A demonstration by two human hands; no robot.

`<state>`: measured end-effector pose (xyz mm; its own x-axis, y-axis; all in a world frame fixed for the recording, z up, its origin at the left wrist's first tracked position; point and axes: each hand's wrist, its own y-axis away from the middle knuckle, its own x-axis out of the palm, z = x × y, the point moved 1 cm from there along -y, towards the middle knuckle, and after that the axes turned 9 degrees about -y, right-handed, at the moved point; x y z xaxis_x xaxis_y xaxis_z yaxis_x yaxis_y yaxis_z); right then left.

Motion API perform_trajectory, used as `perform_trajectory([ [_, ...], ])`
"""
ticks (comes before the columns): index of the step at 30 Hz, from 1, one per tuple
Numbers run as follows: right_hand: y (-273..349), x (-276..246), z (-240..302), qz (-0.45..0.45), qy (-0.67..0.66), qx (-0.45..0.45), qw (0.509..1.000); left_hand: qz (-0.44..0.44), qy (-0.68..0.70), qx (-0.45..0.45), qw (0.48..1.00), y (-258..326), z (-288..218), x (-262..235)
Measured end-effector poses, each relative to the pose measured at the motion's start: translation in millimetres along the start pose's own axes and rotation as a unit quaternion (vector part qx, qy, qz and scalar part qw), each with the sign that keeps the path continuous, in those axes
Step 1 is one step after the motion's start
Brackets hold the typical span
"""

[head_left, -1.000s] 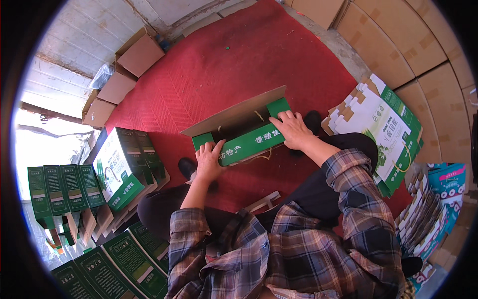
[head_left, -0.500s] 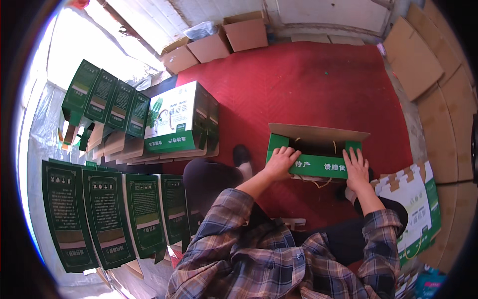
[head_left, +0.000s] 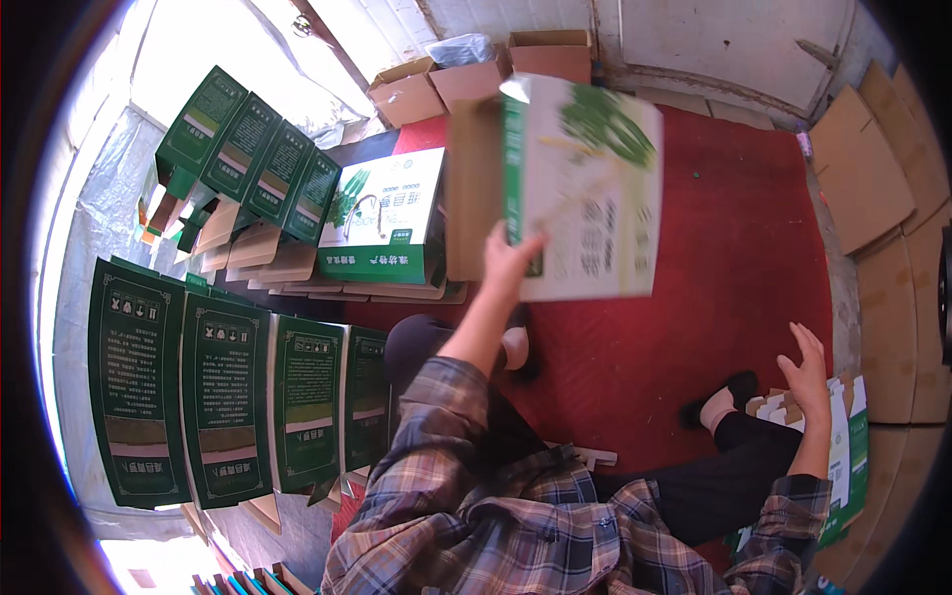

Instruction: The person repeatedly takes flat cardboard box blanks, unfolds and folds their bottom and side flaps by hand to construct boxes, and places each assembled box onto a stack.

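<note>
Left grip [head_left: 508,266] on printed carton [head_left: 590,213], red carpet [head_left: 739,233], pale wall [head_left: 526,13]

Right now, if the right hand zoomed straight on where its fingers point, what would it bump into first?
For the right hand, the way looks free over the red carpet, probably as far as the pale wall panel. Its height is unclear: tilted down, it might touch carpet first.
</note>
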<state>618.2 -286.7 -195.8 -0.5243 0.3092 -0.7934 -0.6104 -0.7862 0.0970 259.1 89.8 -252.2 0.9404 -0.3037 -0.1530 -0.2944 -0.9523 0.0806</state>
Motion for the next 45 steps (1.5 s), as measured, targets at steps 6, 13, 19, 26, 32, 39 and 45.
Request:
perform_trajectory([
  [6, -10.7, 6.7, -6.7, 0.025, -0.047, 0.052, 0.997, -0.167, 0.314, -0.057, 0.933, -76.4, -23.5, -132.1],
  [13, -12.6, 14.2, -18.3, 0.040, -0.042, 0.092, 0.994, -0.289, 0.366, -0.162, 0.869, -126.4, 16.2, -259.9],
  [19, -13.8, 19.8, -11.9, 0.059, -0.018, 0.096, 0.993, -0.317, 0.392, -0.153, 0.850, -126.9, 54.0, -275.4],
  [26, -11.5, 22.2, -10.4, 0.066, -0.005, 0.113, 0.991, -0.318, 0.373, -0.161, 0.857, -141.6, 62.0, -266.8],
  [32, -16.8, 26.3, -18.8, 0.045, -0.020, 0.022, 0.999, -0.300, 0.262, -0.122, 0.909, -165.3, 78.2, -309.6],
  [39, -7.4, 6.1, -19.6, 0.027, -0.091, 0.047, 0.994, -0.393, 0.052, -0.239, 0.886, -109.8, 42.2, -288.6],
  [45, 56.3, -45.2, -61.4, -0.133, -0.304, 0.157, 0.930, -0.459, -0.307, -0.139, 0.822, -81.0, -10.3, -250.9],
])
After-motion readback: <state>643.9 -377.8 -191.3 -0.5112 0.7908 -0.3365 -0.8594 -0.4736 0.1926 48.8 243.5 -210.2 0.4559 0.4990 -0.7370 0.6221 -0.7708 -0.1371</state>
